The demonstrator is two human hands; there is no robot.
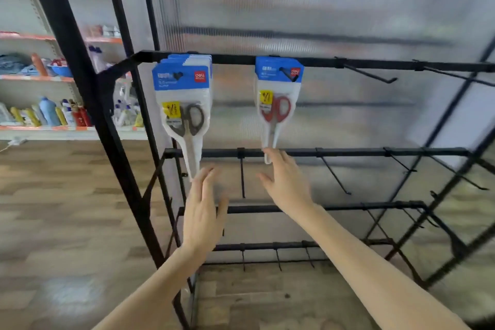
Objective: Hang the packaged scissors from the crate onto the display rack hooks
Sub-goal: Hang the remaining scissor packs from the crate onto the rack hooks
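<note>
Top bar: grey-handled scissor packs [184, 104] stacked left, red-handled pack [276, 104] right, each steadied at its tip by an open, empty hand — left hand [202, 211], right hand [288, 185].

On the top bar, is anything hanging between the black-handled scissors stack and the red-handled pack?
No. In the head view the top bar is bare between the black-handled scissors stack and the red-handled pack; only the translucent panel shows behind.

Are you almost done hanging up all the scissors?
Some are up: a stack of black-handled scissors packs hangs on the top bar's left hook, and a red-handled pack on the next hook. Both hands are empty now: the left hand is by the black stack's tip, the right hand touches the red pack's bottom. Many hooks remain bare. The crate isn't in view, so how many are left is unclear.
</note>
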